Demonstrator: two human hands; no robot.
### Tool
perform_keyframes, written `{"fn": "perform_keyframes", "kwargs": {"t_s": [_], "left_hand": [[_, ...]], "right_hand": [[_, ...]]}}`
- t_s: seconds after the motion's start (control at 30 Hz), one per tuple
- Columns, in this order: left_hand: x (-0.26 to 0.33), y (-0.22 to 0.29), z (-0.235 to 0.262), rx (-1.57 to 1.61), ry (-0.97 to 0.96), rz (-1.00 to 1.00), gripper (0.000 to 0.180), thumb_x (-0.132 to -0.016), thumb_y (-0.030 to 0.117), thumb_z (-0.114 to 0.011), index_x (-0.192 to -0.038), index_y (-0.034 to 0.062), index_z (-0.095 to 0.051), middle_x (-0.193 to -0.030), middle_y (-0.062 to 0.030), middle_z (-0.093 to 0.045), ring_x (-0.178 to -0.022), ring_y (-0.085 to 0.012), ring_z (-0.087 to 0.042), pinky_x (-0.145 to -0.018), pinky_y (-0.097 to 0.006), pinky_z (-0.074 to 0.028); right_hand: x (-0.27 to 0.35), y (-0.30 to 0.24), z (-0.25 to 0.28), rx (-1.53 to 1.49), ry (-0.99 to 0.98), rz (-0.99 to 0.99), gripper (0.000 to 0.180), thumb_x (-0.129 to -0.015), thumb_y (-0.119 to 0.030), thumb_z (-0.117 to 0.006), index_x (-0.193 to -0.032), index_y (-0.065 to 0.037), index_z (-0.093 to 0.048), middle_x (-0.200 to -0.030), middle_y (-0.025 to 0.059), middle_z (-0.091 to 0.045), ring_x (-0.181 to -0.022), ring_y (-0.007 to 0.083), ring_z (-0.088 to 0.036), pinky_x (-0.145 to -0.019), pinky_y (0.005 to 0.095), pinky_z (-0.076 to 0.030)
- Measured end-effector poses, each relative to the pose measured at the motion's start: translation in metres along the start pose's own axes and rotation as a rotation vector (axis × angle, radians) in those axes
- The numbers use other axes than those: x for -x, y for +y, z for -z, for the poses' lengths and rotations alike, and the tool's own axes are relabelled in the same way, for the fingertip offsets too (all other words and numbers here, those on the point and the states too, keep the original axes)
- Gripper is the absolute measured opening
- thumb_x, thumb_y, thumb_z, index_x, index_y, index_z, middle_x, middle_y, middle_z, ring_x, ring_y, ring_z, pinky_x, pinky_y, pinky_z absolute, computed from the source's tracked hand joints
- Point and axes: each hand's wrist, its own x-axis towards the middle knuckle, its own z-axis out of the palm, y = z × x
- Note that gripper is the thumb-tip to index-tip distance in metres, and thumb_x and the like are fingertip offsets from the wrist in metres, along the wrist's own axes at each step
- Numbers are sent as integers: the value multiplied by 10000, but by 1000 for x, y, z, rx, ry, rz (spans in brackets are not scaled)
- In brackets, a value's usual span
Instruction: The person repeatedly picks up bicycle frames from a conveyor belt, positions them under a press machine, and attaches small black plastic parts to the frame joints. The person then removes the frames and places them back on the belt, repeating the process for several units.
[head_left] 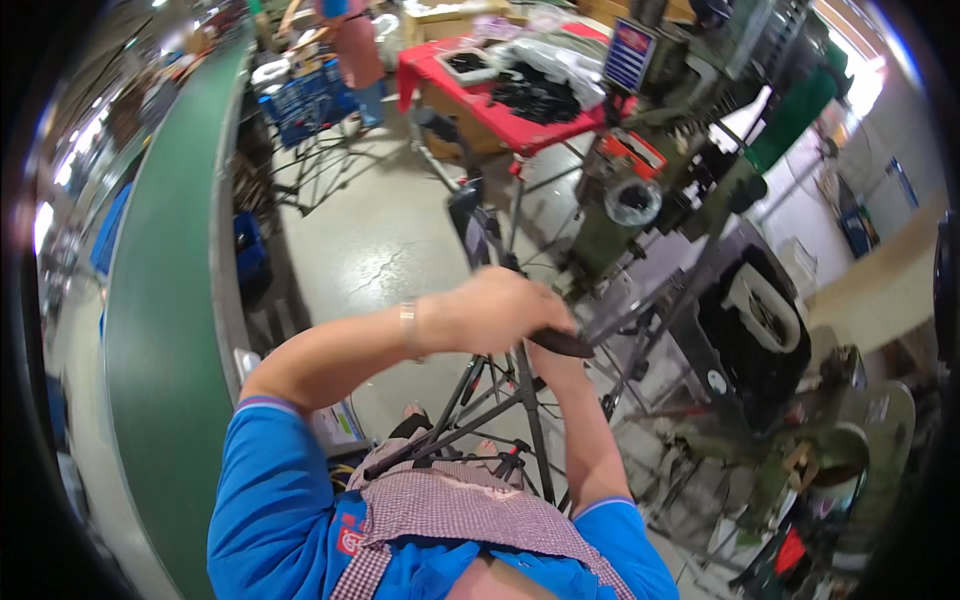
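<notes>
In front of me stands a black folding tube frame (530, 400) with thin legs and joints. Its upper part (470, 220) leans away toward a padded black end. My left hand (490, 312) reaches across to the frame, fingers curled, and is slightly blurred. A dark, elongated handle-like piece (562, 343) sticks out below its fingers, and the hand appears closed on it. Close beneath it, my right hand (550, 365) is at the frame, largely covered by the left hand and the dark piece. Its fingers are hidden.
A green conveyor belt (165, 330) runs along my left. Ahead, a red-topped table (440, 75) carries black parts and plastic bags. Green machines (610, 230) and a black bin (725, 390) crowd the right. A person (355, 45) stands far ahead near blue crates (300, 105).
</notes>
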Motion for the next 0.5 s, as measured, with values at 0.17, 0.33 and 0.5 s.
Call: {"fn": "perform_keyframes", "kwargs": {"t_s": [0.17, 0.33, 0.5], "left_hand": [[29, -64, 60, 112, 96, 294, 163, -727, -25, -621, -878, -13, -560, -797, -161, -558, -747, -348, -559, -677, -394, -451], [37, -113, 105, 395, 156, 398, 113, -805, 2, -645, -867, -3, -551, -654, -63, -473, -608, -120, -426, -567, -277, -384], [26, -135, 158, 658, 207, 330, 126, -816, -85, -598, -916, -14, -572, -755, 25, -533, -705, -26, -465, -616, -208, -397]], "right_hand": [[111, 59, 93, 696, 981, -346, 121, -941, -82, -504, -964, -11, -599, -872, 107, -619, -774, 204, -572, -732, 303, -468], [203, 154, 19, -185, 514, -1345, 548, -893, -570, -536, -1002, -33, -560, -727, 65, -607, -657, 174, -612, -543, 365, -532], [222, 179, -59, -810, 868, -1009, 492, -919, -558, -500, -921, -70, -565, -722, 63, -611, -615, 204, -599, -519, 351, -488]]}}
